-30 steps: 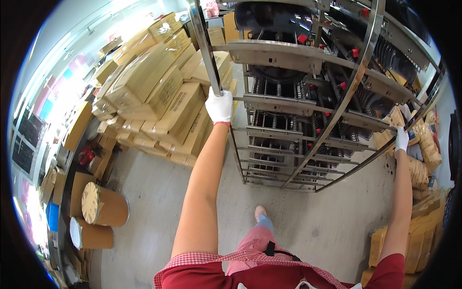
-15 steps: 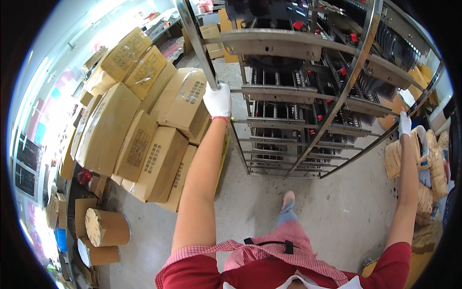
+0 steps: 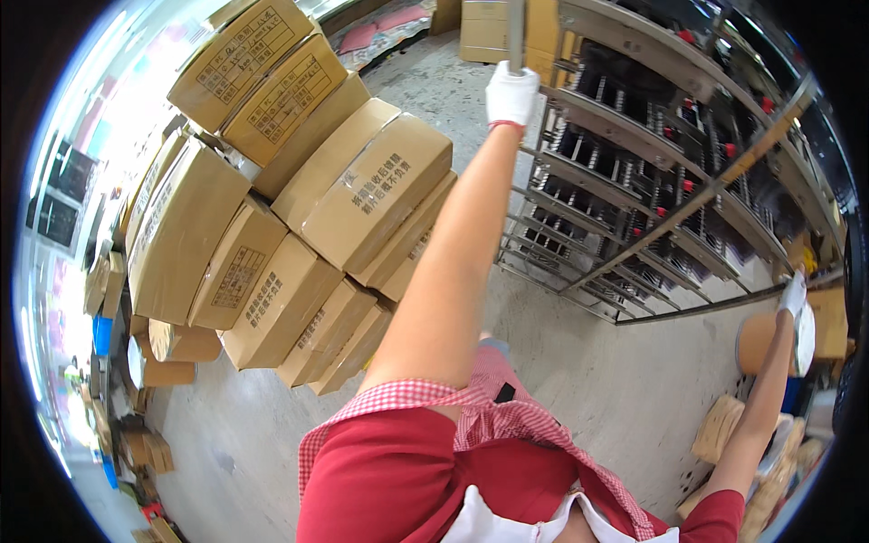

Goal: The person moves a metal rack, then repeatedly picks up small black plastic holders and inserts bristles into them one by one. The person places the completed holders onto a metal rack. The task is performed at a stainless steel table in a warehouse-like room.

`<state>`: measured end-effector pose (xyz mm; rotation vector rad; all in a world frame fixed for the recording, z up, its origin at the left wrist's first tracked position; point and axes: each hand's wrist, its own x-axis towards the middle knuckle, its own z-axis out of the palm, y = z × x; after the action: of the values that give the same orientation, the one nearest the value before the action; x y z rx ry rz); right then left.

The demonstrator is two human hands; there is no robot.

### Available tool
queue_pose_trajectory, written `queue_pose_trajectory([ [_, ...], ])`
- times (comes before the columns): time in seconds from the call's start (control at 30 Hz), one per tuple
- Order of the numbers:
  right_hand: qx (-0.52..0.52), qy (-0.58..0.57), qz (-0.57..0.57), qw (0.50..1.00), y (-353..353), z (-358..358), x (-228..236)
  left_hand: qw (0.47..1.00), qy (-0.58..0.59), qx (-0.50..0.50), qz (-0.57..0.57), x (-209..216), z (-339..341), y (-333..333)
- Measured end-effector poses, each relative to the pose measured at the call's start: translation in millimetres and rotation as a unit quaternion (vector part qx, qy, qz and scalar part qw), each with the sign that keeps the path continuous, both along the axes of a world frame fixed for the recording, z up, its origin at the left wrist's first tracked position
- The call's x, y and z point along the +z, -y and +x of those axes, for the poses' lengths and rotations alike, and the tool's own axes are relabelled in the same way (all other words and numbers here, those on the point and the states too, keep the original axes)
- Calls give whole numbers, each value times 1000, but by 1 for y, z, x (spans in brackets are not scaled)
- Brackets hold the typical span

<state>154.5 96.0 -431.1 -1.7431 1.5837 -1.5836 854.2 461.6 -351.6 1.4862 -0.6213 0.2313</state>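
Metal rack (image 3: 665,222) shifted rightward in view, white-gloved left hand (image 3: 511,96) around slim post (image 3: 516,34)

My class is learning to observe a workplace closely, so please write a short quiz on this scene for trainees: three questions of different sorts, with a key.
1. Multiple choice. What does the left hand grip?
A) A drum
B) An upright post of the metal rack
C) The apron

2. True or false. The right hand is covered by a black glove.

3. Fill in the blank. The large carton stack stands toward the picture's ____ side.

Key
1. B
2. False; the covering is white.
3. Left
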Motion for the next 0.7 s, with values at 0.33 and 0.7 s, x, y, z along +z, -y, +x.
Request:
queue_pose_trajectory([
  [0.33, -65, 117, 112, 985, 50, 10, -18, 989, -28, -144, 39, -36, 34, 42],
  [0.7, -277, 31, 35, 960, 22, 61, -73, 968, -29, -214, 127, -19, 63, 74],
])
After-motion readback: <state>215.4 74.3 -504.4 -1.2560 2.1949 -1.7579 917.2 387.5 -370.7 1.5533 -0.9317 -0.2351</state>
